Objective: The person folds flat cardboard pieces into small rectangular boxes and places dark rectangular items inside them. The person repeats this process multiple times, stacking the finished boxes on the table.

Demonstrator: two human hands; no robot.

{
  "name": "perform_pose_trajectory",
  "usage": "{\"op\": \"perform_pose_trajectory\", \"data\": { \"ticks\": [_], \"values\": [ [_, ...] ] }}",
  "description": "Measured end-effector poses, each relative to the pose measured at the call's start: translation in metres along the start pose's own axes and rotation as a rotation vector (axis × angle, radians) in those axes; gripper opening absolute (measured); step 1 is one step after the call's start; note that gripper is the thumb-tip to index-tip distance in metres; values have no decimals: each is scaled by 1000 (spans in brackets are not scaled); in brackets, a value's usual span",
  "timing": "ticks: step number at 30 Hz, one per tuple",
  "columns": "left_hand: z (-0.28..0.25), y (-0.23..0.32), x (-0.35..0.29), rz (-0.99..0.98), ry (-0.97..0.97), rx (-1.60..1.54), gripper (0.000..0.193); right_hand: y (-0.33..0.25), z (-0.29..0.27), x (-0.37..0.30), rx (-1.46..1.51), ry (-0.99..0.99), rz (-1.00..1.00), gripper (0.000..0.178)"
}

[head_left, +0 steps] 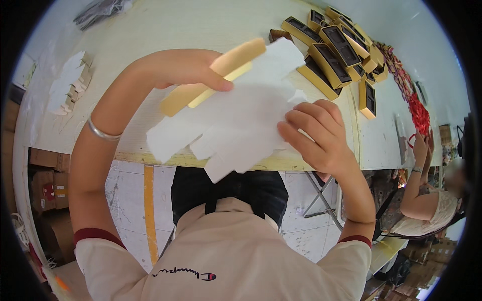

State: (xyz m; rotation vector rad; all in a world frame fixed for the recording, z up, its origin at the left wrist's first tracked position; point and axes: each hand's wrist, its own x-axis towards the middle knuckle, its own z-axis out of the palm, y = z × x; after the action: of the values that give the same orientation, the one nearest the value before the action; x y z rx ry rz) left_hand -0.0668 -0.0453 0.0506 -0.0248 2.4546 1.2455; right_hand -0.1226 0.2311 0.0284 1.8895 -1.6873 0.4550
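Observation:
A flat, unfolded cardboard box blank [246, 115] lies tilted above the table's front edge, its plain white side toward me. Along its far left side a gold flap [240, 56] is folded up. My left hand [196, 72] is closed on that flap, thumb on the inner side and fingers hidden behind. At the blank's right edge, my right hand [319, 131] has its fingers curled, with the fingertips against the cardboard; its thumb is hidden. Just beyond the blank, a small dark brown box [279, 35] is partly covered.
Several gold boxes with black inserts [341, 47] are heaped at the far right, beside a bundle of red cords [417, 113]. Folded white cardboard pieces [73, 85] stand at the left of the table [186, 25]. A co-worker's hands [422, 148] hold red cord at right.

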Motion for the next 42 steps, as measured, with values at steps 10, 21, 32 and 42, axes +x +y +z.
{"op": "perform_pose_trajectory", "data": {
  "ticks": [10, 21, 32, 42],
  "values": [
    [66, 14, -38, 326, 322, 458, 32, 26, 42, 16, 686, -411, 596, 10],
    [98, -30, -46, 458, 608, 638, 22, 12, 57, 11, 297, -188, 146, 27],
    [85, -23, -44, 635, 651, 989, 12, 10, 48, 23, 21, -116, -14, 24],
    [85, -40, -24, 405, 522, 643, 7, 18, 56, 31, 507, -520, 461, 17]
  ]
}}
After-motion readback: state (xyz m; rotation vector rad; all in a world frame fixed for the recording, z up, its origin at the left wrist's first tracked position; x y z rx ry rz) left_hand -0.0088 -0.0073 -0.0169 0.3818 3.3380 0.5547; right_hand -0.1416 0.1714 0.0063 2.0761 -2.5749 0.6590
